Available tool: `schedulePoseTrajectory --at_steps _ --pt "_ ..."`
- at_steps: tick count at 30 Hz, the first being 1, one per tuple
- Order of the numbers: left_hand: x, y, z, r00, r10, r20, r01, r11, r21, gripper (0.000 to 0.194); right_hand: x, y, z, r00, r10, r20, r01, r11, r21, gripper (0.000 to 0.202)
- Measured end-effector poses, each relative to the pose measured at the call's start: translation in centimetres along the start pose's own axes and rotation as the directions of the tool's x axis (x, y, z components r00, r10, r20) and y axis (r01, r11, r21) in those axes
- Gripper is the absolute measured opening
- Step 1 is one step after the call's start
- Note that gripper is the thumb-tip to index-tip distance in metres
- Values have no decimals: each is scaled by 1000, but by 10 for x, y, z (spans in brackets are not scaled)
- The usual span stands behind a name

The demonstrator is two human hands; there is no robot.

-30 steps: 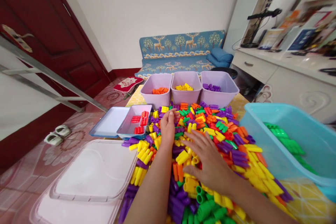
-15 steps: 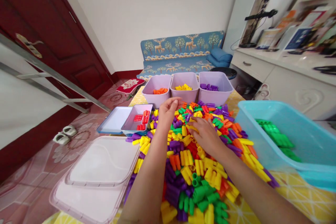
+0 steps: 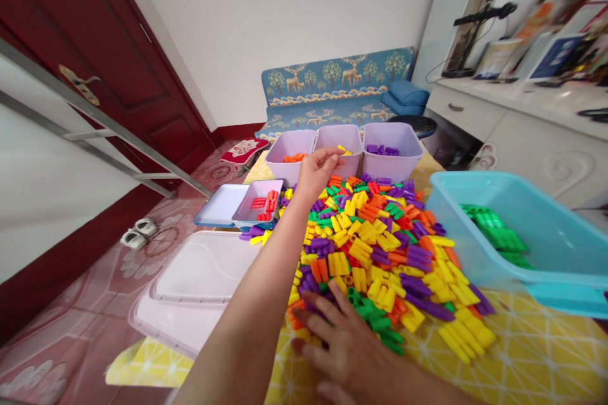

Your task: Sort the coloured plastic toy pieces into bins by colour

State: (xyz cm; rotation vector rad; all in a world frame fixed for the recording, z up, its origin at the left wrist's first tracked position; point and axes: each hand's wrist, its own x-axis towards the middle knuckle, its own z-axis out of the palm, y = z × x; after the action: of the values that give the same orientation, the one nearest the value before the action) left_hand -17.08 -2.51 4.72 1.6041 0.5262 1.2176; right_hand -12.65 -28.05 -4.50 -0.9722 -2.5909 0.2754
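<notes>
My left hand is raised over the far end of the pile, in front of the lilac bin with yellow pieces. Its fingers and thumb are drawn together; what they hold, if anything, cannot be made out. Low over the near edge of the pile, my right hand has its fingers spread, touching or just above the pieces. The pile mixes ribbed plastic tube pieces: yellow pieces, purple pieces, green pieces and orange pieces.
Beside the yellow bin stand a lilac bin with orange pieces and another lilac bin with purple ones. A small box holds red pieces. A blue tub with green pieces stands right. Clear lids lie left.
My left hand has moved up and forward, closer to the yellow bin. My right hand has come from the middle of the pile back to its near edge, fingers spread. The view has shifted slightly.
</notes>
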Motion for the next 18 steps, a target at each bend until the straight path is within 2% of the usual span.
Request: schedulePoseTrajectory --at_steps 2,3,6,8,10,13,16,18 --pt "-7 5 -2 999 -12 46 12 1000 7 26 10 -4 11 994 -104 44 105 994 -12 43" --pt "-13 7 -5 997 -19 73 17 1000 24 27 15 -2 15 993 -106 46 107 993 -39 39" --pt "-41 13 -22 990 -55 132 34 987 159 29 31 18 17 1000 2 29 3 986 -168 34" --pt "-66 15 -38 990 -82 111 44 952 304 29 42 36 8 998 68 3 -65 963 -260 33" --pt "-95 14 -53 994 -93 51 60 891 450 27 53 55 -7 992 125 -35 -129 933 -336 31" --pt "-138 7 -67 998 -60 -8 50 747 663 24 66 80 -31 969 215 -121 -246 874 -418 30" --pt "-173 -1 -66 997 -77 -16 58 584 810 46 70 103 -52 917 339 -211 -398 808 -435 32" --pt "-189 -7 -61 994 -102 -37 83 493 866 62 61 117 -61 858 432 -277 -513 753 -412 36"
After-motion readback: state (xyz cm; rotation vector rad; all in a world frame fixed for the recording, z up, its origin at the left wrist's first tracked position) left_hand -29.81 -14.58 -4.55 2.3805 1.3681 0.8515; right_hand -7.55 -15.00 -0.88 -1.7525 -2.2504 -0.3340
